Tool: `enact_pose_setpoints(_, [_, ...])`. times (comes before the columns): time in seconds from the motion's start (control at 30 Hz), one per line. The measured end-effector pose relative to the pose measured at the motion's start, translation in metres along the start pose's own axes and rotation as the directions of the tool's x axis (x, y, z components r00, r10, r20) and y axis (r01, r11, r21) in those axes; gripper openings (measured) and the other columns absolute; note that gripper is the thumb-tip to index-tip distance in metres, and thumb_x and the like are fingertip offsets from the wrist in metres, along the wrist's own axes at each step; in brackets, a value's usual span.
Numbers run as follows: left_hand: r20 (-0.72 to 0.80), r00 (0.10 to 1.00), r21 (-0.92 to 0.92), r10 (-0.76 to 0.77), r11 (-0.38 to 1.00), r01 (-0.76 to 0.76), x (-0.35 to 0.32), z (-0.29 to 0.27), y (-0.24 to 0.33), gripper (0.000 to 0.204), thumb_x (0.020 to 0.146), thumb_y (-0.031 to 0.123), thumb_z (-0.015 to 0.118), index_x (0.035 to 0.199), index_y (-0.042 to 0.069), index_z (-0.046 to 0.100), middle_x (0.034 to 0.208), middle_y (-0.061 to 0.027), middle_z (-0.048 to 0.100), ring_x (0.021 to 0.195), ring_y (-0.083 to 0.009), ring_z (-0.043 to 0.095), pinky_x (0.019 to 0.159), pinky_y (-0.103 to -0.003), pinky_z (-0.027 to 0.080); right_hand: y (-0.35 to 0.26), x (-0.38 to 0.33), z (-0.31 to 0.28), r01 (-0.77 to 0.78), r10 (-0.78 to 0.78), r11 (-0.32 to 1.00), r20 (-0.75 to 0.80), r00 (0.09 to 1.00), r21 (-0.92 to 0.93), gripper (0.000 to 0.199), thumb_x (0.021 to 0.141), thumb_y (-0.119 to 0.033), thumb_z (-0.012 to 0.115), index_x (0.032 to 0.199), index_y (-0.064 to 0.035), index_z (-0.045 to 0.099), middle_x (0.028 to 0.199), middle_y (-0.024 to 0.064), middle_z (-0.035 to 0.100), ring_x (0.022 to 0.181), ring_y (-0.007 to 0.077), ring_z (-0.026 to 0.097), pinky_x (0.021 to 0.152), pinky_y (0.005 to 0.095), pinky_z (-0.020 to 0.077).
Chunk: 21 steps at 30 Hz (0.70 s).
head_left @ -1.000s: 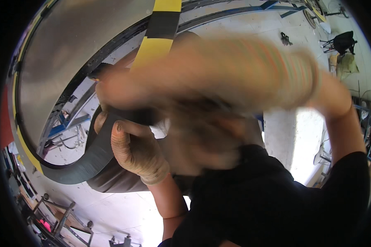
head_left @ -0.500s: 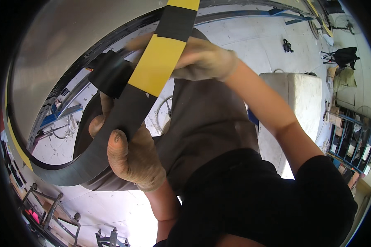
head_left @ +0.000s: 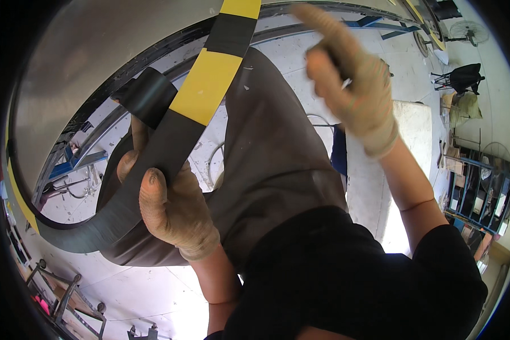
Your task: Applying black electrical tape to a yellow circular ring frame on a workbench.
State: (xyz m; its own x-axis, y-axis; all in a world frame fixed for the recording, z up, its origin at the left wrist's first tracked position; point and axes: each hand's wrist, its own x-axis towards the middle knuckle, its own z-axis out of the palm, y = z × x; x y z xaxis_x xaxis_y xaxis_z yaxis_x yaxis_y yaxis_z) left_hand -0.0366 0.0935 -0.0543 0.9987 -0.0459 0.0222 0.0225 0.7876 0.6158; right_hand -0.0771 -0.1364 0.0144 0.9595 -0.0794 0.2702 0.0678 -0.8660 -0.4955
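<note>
Left hand (head_left: 173, 212) is clamping the black-and-yellow strip (head_left: 201, 99) against the big drum (head_left: 90, 62) at its lower rim, while the right hand (head_left: 351, 90) — pressing the strip a half-second ago — is lifting off, fingers loosely curled, holding nothing — one-handed hold now.

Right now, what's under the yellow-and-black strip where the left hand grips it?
The left hand wraps the strip, thumb on top. Its fingers are mostly hidden beneath. Farther down lie the pale floor and grey trouser leg.

Left hand (head_left: 173, 209) (gloved) has its fingers curled tight; right hand (head_left: 351, 85) is raised, index finger extended.
</note>
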Motion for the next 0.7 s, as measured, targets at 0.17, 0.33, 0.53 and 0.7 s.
enact_pose_setpoints(0.17, [0.005, 0.999, 0.019, -0.038, 0.999, 0.038, 0.002, -0.003, 0.001, 0.035, 0.091, 0.016, 0.072, 0.122, 0.0, 0.065, 0.135, -0.0226, 0.063, 0.131, -0.0304, 0.057, 0.12, -0.048, 0.038, -0.022, -0.001, 0.028, 0.359, -0.3, 0.901, 0.247, 0.922, -0.245, 0.052, 0.087, -0.014, 0.067, 0.139, -0.0199, 0.06, 0.083, 0.004, 0.067, 0.06, 0.0269, 0.065, 0.053, 0.0403, 0.0505])
enact_pose_setpoints(0.33, [-0.033, 0.999, 0.046, -0.026, 0.999, 0.028, -0.002, -0.006, 0.004, 0.039, 0.092, 0.015, 0.071, 0.126, 0.0, 0.061, 0.142, -0.0237, 0.058, 0.132, -0.0306, 0.056, 0.12, -0.047, 0.037, 0.012, 0.024, 0.008, -0.185, 0.17, 0.98, -0.176, 0.97, -0.075, 0.047, 0.095, -0.015, 0.062, 0.141, -0.0142, 0.059, 0.082, 0.0098, 0.069, 0.059, 0.0217, 0.064, 0.061, 0.0326, 0.0545])
enact_pose_setpoints(0.53, [-0.002, 0.998, -0.061, -0.067, 0.996, 0.067, -0.003, -0.008, 0.003, 0.039, 0.093, 0.016, 0.07, 0.127, 0.001, 0.061, 0.146, -0.0243, 0.055, 0.136, -0.0314, 0.052, 0.121, -0.046, 0.036, -0.035, 0.029, 0.016, -0.104, -0.084, 0.818, 0.296, 0.952, 0.567, 0.033, 0.101, -0.023, 0.057, 0.13, -0.0096, 0.065, 0.078, 0.007, 0.07, 0.059, 0.0125, 0.065, 0.057, 0.0255, 0.0505])
enact_pose_setpoints(0.7, [-0.037, 0.999, 0.013, -0.027, 1.0, 0.027, -0.002, -0.005, 0.001, 0.042, 0.094, 0.019, 0.069, 0.13, -0.001, 0.059, 0.147, -0.0257, 0.053, 0.137, -0.0333, 0.051, 0.12, -0.047, 0.037, -0.033, 0.045, -0.009, -0.481, 0.05, 0.487, 0.527, 0.848, 0.729, 0.042, 0.104, -0.036, 0.056, 0.13, -0.0028, 0.06, 0.084, 0.0135, 0.073, 0.065, 0.0145, 0.069, 0.058, 0.024, 0.0528])
